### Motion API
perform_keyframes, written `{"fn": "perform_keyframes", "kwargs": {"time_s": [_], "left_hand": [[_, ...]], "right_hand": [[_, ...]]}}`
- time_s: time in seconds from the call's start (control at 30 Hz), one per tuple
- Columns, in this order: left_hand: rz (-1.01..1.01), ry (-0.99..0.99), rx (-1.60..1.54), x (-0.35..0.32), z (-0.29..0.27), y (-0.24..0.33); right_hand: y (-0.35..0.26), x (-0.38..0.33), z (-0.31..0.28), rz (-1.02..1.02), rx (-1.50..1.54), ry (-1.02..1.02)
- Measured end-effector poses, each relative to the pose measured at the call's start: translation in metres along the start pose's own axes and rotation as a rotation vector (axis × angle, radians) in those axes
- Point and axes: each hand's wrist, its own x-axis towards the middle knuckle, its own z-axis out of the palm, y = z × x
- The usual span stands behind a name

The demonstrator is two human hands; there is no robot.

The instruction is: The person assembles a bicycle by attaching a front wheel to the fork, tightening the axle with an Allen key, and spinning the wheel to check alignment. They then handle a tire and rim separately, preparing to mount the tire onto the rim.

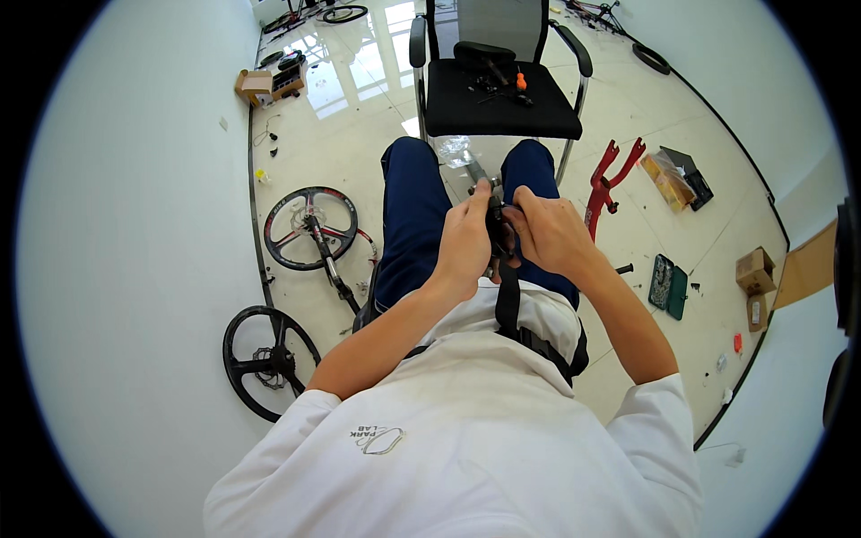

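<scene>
Seated person, frame centre, working over lap.

Black office chair, top centre, small parts and orange-handled tool on seat.

Black spoked bicycle wheels: one left of centre, another lower left. Red bike fork right of centre, on tiled floor.

Left hand, right hand pressed together, both pinching small dark bicycle component between knees.

Judged step: fitting or adjusting part mid-assembly. Next move calls for steady grip, fine finger turning; exact part too small to tell.
</scene>
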Motion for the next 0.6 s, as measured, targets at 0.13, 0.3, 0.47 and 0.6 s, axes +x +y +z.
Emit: {"fn": "perform_keyframes", "kwargs": {"time_s": [0.13,0.3,0.47,0.6], "left_hand": [[0.044,0.0,0.044,0.001,-0.005,-0.004],[0.142,-0.032,0.059,0.0,-0.001,-0.001],[0.281,-0.028,0.091,-0.009,0.006,0.002],[0.379,-0.085,0.126,-0.011,0.003,0.001]], "right_hand": [[-0.002,-0.005,0.008,0.047,0.054,0.027],[-0.013,-0.009,0.009,0.148,0.196,0.118],[-0.024,-0.015,0.012,0.189,0.289,0.245],[-0.036,-0.02,0.004,0.186,0.274,0.253]]}}
